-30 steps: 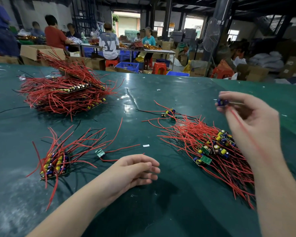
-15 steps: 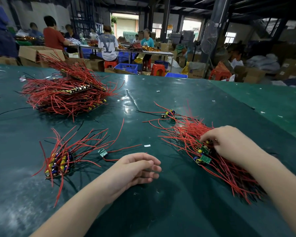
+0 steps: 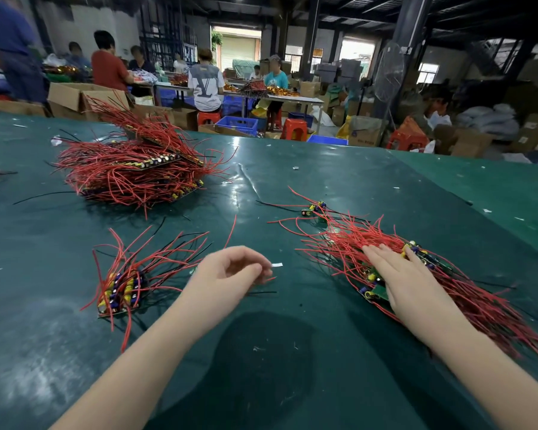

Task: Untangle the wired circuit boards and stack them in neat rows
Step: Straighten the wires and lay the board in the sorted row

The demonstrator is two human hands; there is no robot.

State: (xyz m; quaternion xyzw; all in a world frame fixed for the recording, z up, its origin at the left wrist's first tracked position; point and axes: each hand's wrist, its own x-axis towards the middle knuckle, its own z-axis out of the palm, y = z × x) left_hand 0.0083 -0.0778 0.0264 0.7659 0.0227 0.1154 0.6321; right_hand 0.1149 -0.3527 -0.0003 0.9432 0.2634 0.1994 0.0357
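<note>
Right hand [image 3: 407, 280], fingers straight and spread, pressed flat on the tangled heap of wired boards [image 3: 416, 274] at table right, probably to steady the red leads before drawing one board free. Left hand [image 3: 227, 280] raised just above the green table [image 3: 292, 367], fingers loosely curled and blurred; whether anything lies between thumb and fingertips cannot be told. Small sorted row of boards [image 3: 121, 290] at left, leads fanned away from the body, presumably so each added board lies parallel. Larger finished stack [image 3: 137, 172] farther back left, well apart from the tangle. Loose board [image 3: 312, 209] just beyond the heap.
</note>
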